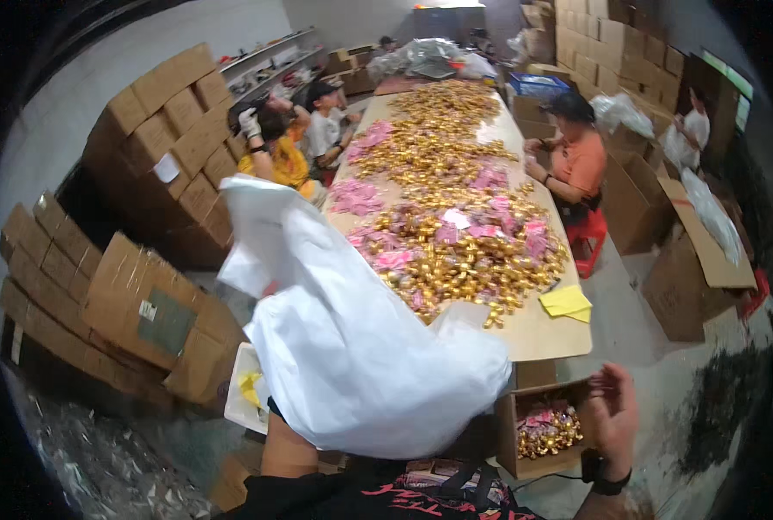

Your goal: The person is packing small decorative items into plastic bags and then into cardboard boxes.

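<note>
A large white plastic sack (343, 329) hangs in front of me, over the near end of the table. My left hand (270, 289) grips it at the upper left; the sack covers nearly all of that hand, with only a bit of a finger showing. Off to the right, my right hand (613, 416) is raised with its fingers apart and nothing visible in it. It is beside an open cardboard box (508, 433) that holds gold-wrapped pieces (547, 438) with pink cards among them.
The long table (525, 342) bears a heap of gold pieces (456, 199) and pink cards; a yellow cloth (567, 302) lies at its near right corner. Several people sit along both sides. Stacked cartons (157, 143) stand left, open cartons (681, 295) right. A white bin (243, 399) is behind the sack.
</note>
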Tool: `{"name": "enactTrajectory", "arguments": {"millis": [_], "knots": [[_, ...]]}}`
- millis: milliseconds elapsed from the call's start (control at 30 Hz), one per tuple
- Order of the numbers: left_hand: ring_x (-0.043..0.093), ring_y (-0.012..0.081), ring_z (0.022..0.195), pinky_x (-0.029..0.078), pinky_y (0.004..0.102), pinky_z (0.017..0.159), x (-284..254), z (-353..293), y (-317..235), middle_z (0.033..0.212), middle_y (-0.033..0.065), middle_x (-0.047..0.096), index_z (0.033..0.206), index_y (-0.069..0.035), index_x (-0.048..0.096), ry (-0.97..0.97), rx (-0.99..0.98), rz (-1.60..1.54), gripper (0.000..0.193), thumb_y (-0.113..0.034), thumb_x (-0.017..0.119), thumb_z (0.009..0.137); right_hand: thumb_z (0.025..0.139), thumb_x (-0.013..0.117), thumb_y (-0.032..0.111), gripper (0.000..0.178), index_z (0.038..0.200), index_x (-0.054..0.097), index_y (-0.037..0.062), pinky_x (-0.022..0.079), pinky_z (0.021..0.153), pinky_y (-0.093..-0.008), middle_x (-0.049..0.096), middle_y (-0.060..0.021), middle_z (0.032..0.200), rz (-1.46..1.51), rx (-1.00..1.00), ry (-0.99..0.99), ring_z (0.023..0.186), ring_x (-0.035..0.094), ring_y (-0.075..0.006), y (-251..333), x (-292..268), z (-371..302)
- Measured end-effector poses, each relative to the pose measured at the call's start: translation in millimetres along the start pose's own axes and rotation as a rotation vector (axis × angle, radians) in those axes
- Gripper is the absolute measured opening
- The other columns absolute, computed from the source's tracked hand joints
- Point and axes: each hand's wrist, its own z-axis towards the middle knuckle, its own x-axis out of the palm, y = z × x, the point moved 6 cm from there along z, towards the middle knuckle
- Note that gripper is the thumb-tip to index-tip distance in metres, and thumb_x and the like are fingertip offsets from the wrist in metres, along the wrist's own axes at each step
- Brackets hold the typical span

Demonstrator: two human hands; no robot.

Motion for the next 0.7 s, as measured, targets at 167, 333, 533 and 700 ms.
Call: {"name": "enactTrajectory", "arguments": {"millis": [167, 333, 533, 700], "knots": [[0.065, 0.0231, 0.096, 0.051, 0.0358, 0.087, -203, -37, 115, 0.114, 0.0185, 0.066, 0.113, 0.009, 0.066, -0.083, -0.54, -0.298, 0.051, -0.036, 0.052, 0.095, 0.082, 0.076, 0.016, 0.071, 0.139, 0.039, -0.0002, 0.045, 0.097, -0.035, 0.055, -0.0139, 0.127, 0.136, -0.067, 0.682, 0.114, 0.054, -0.0216, 70, 219, 10], [0.064, 0.0197, 0.094, 0.05, 0.033, 0.086, -312, 2, 83, 0.104, 0.0146, 0.07, 0.113, 0.009, 0.066, -0.023, -0.186, 0.271, 0.064, -0.05, 0.052, 0.094, 0.085, 0.075, 0.021, 0.07, 0.139, 0.038, -0.0025, 0.048, 0.093, -0.0366, 0.053, -0.0198, 0.128, -0.043, -0.277, 0.913, 0.111, 0.057, -0.0272, 91, 386, -10], [0.068, 0.0259, 0.095, 0.053, 0.0375, 0.084, -432, 37, 14, 0.105, 0.0189, 0.07, 0.112, 0.01, 0.065, -0.13, 0.081, 0.669, 0.095, -0.076, 0.032, 0.09, 0.087, 0.072, 0.028, 0.067, 0.139, 0.039, -0.0007, 0.049, 0.087, -0.0366, 0.057, -0.0215, 0.122, -0.115, -0.39, 1.134, 0.103, 0.059, -0.0298, 118, 481, -50], [0.07, 0.0259, 0.088, 0.056, 0.0354, 0.08, -482, 33, -33, 0.106, 0.0198, 0.07, 0.118, 0.011, 0.062, -0.415, -0.023, 0.87, 0.082, -0.065, 0.046, 0.092, 0.089, 0.07, 0.027, 0.056, 0.134, 0.048, 0.0025, 0.051, 0.083, -0.0342, 0.064, -0.0168, 0.109, -0.151, -0.341, 1.26, 0.094, 0.064, -0.0257, 117, 509, -63]]}}
